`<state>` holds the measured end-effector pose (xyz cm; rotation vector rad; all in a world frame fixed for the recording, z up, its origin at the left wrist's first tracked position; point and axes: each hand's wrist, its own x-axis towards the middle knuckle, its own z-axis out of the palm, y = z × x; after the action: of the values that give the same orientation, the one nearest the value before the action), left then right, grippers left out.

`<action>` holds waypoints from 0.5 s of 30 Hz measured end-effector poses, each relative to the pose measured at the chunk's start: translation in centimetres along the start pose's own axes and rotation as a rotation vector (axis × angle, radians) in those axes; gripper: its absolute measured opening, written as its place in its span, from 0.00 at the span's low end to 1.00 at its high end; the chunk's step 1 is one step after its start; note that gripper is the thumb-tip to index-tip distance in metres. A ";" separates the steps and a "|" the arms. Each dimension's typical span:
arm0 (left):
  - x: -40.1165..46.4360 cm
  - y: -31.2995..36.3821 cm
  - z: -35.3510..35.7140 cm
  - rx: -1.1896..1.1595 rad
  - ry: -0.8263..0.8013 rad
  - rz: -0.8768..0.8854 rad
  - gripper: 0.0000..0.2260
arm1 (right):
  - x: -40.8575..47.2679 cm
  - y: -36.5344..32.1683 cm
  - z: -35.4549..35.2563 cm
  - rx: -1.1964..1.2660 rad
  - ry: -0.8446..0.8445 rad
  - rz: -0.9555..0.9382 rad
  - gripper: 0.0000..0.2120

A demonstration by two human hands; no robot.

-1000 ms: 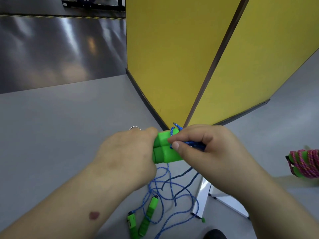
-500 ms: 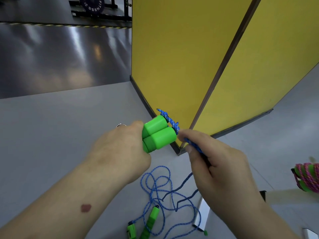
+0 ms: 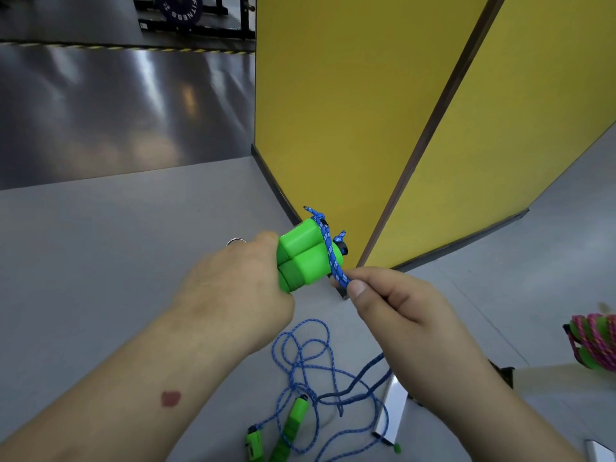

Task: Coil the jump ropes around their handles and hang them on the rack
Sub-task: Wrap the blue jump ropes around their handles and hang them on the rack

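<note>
Left hand (image 3: 233,288) wrapped around paired green handles (image 3: 301,256), held above the floor. Right hand (image 3: 410,325) pinching blue rope (image 3: 335,261) (thumb against forefinger) just beside the handles' ends, rope looped over them.

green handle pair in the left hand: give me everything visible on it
The green handle pair is two bright green, smooth, plastic-looking cylinders held side by side, ends pointing up and right toward the yellow panel. The left hand grips their near ends, hiding that part. One turn of blue braided rope crosses the far ends, with knotted tips and small black end pieces poking out there. The right hand pinches that rope just below the handles.
</note>
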<state>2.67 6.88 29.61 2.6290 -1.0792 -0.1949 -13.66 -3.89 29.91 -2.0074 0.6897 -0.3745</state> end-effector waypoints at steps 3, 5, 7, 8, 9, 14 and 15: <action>-0.2 0.4 -0.5 0.012 -0.013 0.037 0.10 | 0.9 1.4 0.0 -0.012 -0.065 0.083 0.10; -0.4 0.6 -0.9 0.017 -0.017 0.067 0.10 | 1.4 2.1 -0.3 0.019 -0.108 0.126 0.10; -0.5 0.6 -1.3 0.021 -0.023 0.094 0.10 | 1.7 2.4 -0.8 0.059 -0.193 0.151 0.11; -0.6 0.6 -1.6 0.021 -0.030 0.110 0.10 | 1.8 2.5 -1.1 0.070 -0.230 0.167 0.12; -0.7 0.6 -1.8 0.026 -0.039 0.130 0.10 | 1.9 2.4 -1.4 0.091 -0.265 0.186 0.13; -1.0 0.8 -2.7 0.053 -0.118 0.267 0.11 | 1.8 2.6 -2.2 0.167 -0.449 0.171 0.07; -1.1 0.8 -2.7 0.060 -0.145 0.309 0.11 | 1.8 2.6 -2.3 0.181 -0.493 0.150 0.05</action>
<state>2.01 7.71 32.43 2.4865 -1.5433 -0.2929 -14.21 -7.60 28.82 -1.7652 0.4692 0.1439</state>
